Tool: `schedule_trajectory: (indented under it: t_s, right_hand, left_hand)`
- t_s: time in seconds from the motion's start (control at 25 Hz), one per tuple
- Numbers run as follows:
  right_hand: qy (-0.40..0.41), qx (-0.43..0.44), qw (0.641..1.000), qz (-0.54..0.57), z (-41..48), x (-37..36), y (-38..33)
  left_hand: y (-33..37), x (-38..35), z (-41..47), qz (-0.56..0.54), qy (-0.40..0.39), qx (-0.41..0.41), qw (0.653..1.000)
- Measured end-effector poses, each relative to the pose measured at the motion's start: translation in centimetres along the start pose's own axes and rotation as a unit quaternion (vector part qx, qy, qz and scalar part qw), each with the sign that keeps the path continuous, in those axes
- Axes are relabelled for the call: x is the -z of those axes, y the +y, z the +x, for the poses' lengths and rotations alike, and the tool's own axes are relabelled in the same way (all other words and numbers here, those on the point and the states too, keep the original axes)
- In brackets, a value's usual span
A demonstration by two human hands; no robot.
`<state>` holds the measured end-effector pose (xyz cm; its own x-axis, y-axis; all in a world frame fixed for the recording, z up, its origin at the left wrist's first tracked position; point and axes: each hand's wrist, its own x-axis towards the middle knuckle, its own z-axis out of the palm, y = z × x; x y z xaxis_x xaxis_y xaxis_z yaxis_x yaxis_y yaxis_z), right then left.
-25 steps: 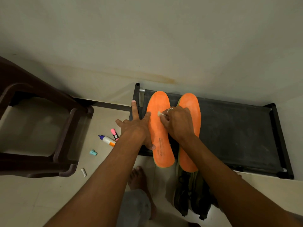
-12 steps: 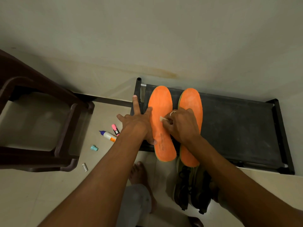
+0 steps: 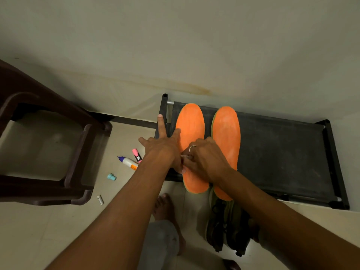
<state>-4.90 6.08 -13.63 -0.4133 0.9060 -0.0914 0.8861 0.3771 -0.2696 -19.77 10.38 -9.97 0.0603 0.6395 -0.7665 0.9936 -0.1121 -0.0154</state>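
We see 2 flat orange foam insoles lying side by side at the left end of a low black fabric-topped rack [image 3: 282,149], toes toward its far edge and heels hanging over its near edge. The left hand [image 3: 161,147] lies spread and flat with straight fingers, pressing the left edge of the left insole [image 3: 191,121], its forefinger stretched along the rack's left rail. The right hand [image 3: 204,158], a thin ring [image 3: 191,148] on 1 finger, is curled tight and pinches a small white piece [image 3: 184,156] against the middle of that insole. We cannot tell what the piece is. The 2 hands touch there. The right insole [image 3: 227,129] lies partly under the right wrist. On the tiled floor beside the rack's left edge lie a white glue bottle with a purple tip [image 3: 128,162], a pink highlighter [image 3: 137,155] and a teal cap [image 3: 111,177], near a brown plastic chair [image 3: 78,152]. A pair of dark laced shoes [image 3: 226,227] sits below the rack's near edge, beside a bare foot [image 3: 165,209].
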Motion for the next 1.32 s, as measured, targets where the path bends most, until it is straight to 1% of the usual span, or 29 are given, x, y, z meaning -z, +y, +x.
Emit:
schedule_trajectory:
  t_s: [0.08,0.12,0.16,0.24,0.28,0.36,0.4,0.44,0.52,0.56,0.64,0.68,0.8,0.84,0.92,0.96,1.08,1.12,1.2,1.24,1.28,1.32]
  right_hand:
    - [0.040,-0.069,0.997,0.013,0.7,0.6,0.8]
    - [0.044,-0.082,0.996,0.017,0.9,0.6,0.9]
    - [0.036,-0.063,0.997,0.020,0.8,0.3,0.5]
    - [0.016,0.001,1.000,0.010,0.4,-0.5,-0.5]
    - [0.023,-0.001,1.000,0.006,0.5,-0.4,-0.4]
    - [0.055,-0.066,0.996,0.012,1.1,0.1,0.6]
    - [0.059,-0.079,0.995,0.013,1.2,0.2,0.8]
    - [0.044,-0.064,0.997,0.010,1.2,0.0,0.6]
    - [0.006,0.000,1.000,-0.009,0.8,-0.5,-0.3]
    - [0.004,0.006,1.000,-0.013,0.8,-0.4,-0.2]
    - [0.026,-0.031,0.999,0.005,0.8,0.2,0.4]
    - [0.026,-0.028,0.999,0.008,0.6,0.3,0.5]
    - [-0.002,0.042,0.999,-0.026,-0.1,0.0,0.1]
    - [0.010,0.022,0.999,-0.030,0.0,0.1,0.7]
    - [0.044,-0.073,0.996,0.004,0.4,0.8,1.8]
    - [0.047,-0.088,0.995,0.019,0.5,0.7,1.9]
    - [0.020,-0.018,0.999,0.025,0.7,-0.2,1.1]
    - [0.028,-0.028,0.999,0.016,1.2,0.0,1.6]
    - [0.056,-0.101,0.993,-0.009,2.7,1.0,3.1]
    - [0.058,-0.122,0.991,-0.020,3.3,1.2,3.4]
    - [0.049,-0.113,0.992,-0.031,3.7,1.1,3.4]
    - [0.042,-0.079,0.995,-0.040,3.8,0.8,2.9]
  left_hand:
    - [0.1,0.1,-0.1,-0.006,-0.002,-0.005,1.000]
    - [0.1,0.1,-0.1,-0.003,-0.003,-0.006,1.000]
    - [0.2,0.1,-0.2,0.003,-0.003,-0.004,1.000]
    - [0.2,0.1,-0.2,0.007,-0.001,-0.001,1.000]
    - [0.1,0.1,-0.2,0.002,-0.001,-0.001,1.000]
    - [0.1,0.1,-0.1,-0.006,-0.003,-0.004,1.000]
    - [0.1,0.1,-0.2,-0.003,-0.003,-0.005,1.000]
    - [0.1,0.1,-0.2,0.001,-0.003,-0.003,1.000]
    - [0.1,0.0,-0.2,0.000,0.001,-0.001,1.000]
    - [0.1,0.0,-0.1,-0.004,0.002,-0.001,1.000]
    - [0.1,0.0,0.0,-0.009,-0.003,-0.002,1.000]
    - [0.2,0.0,0.0,-0.008,-0.005,-0.002,1.000]
    - [0.1,-0.1,0.2,-0.005,0.000,0.000,1.000]
    - [0.0,-0.1,0.3,-0.009,-0.003,-0.001,1.000]
    - [0.1,-0.2,0.4,-0.010,-0.007,-0.002,1.000]
    - [0.1,-0.2,0.4,-0.007,-0.004,-0.001,1.000]
    - [0.1,-0.3,0.5,-0.009,0.005,0.003,1.000]
    - [0.1,-0.3,0.5,-0.013,0.005,0.003,1.000]
    - [0.2,-0.3,0.3,-0.009,0.003,0.001,1.000]
    - [0.3,-0.2,0.2,-0.005,0.003,0.001,1.000]
    - [0.3,-0.1,0.1,-0.003,0.003,0.001,1.000]
    - [0.3,0.0,0.1,-0.003,0.001,0.002,1.000]
